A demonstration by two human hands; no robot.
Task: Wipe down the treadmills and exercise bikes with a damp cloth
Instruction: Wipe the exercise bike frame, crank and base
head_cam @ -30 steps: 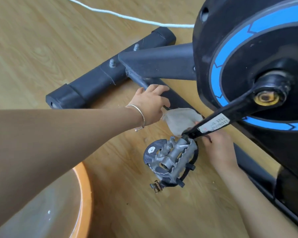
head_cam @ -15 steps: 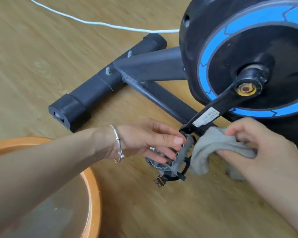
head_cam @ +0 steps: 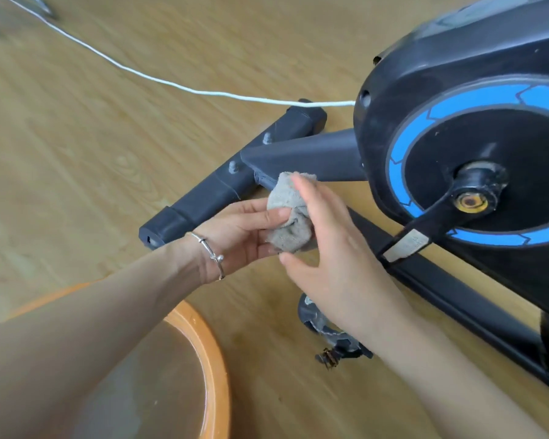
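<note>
A bunched grey cloth (head_cam: 288, 213) sits between both hands above the floor, in front of the exercise bike (head_cam: 476, 128), which is black with a blue ring. My left hand (head_cam: 244, 229), with a silver bangle at the wrist, pinches the cloth with its thumb on top. My right hand (head_cam: 330, 245) lies against the cloth's right side with straight, spread fingers. The crank arm (head_cam: 425, 223) slants down from the hub. The pedal (head_cam: 327, 331) is mostly hidden under my right forearm.
An orange basin (head_cam: 203, 340) of water stands at the bottom left. The bike's black front stabiliser bar (head_cam: 229, 185) lies across the wooden floor. A white cord (head_cam: 171, 85) runs over the floor to the bike's housing.
My left hand has let go of the pedal and taken hold of the cloth. My right hand has opened beside the cloth. Both hands rose away from the pedal.
</note>
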